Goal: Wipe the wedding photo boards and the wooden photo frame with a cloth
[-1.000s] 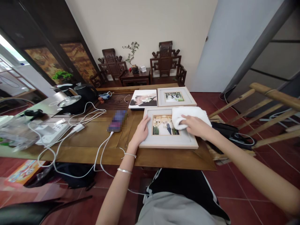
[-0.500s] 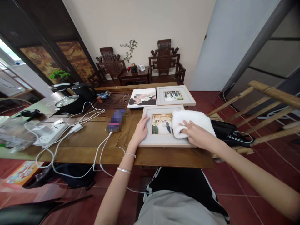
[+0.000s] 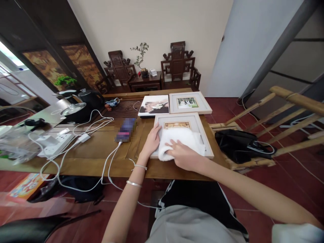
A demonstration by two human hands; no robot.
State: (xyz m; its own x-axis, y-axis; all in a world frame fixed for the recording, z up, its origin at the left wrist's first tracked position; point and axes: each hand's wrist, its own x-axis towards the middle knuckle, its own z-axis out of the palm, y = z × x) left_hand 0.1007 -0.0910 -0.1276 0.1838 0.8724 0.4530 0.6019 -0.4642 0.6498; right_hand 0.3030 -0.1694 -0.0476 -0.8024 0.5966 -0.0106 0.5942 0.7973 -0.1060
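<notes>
A white-framed photo (image 3: pixel 199 126) lies flat at the near edge of the wooden table (image 3: pixel 101 148). My left hand (image 3: pixel 152 141) rests on the frame's left side, fingers together and flat against it. My right hand (image 3: pixel 183 157) presses a folded white cloth (image 3: pixel 181 138) onto the lower part of the frame, covering most of the picture. Only the top strip of the picture shows above the cloth.
Two more pictures (image 3: pixel 154 105) (image 3: pixel 189 103) lie behind the frame. A phone (image 3: pixel 126 129) on a white cable sits to the left, with a power strip (image 3: pixel 54 143), kettle (image 3: pixel 89 98) and pots beyond. A black bag (image 3: pixel 239 145) rests on a bamboo chair at right.
My right hand has slid the cloth from the frame's upper right down and left across the picture to its lower middle. The left hand stays on the frame's left edge.
</notes>
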